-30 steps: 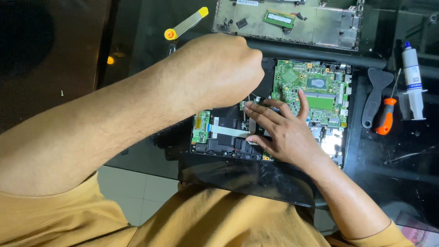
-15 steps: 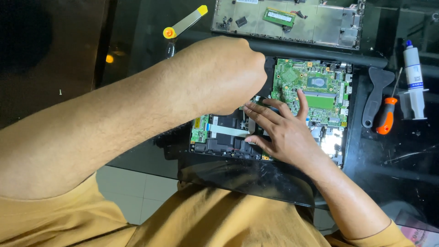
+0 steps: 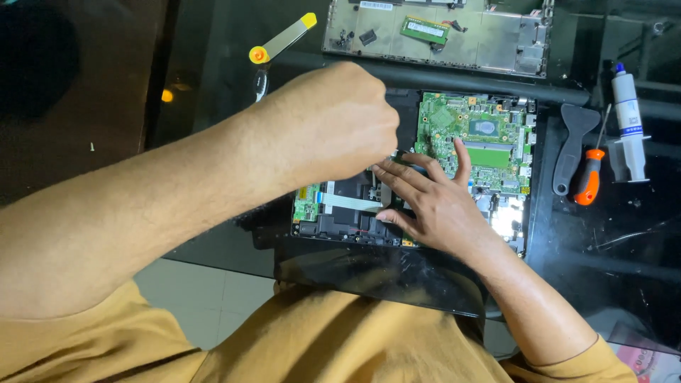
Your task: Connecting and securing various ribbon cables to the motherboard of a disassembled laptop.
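An open laptop [image 3: 425, 177] lies on the dark glass table [image 3: 213, 64], its green board [image 3: 475, 135] showing. The left hand [image 3: 333, 124] is closed in a fist above the middle of it; what it pinches is hidden, so I cannot tell. The right hand [image 3: 433, 206] lies flat and open on the board, fingers spread, holding nothing. The board looks thin and easy to break, so hold it by its edges. An orange screwdriver [image 3: 587, 181] lies nearby.

Mustard-yellow shirt with short sleeves; forearms bare, hairy.
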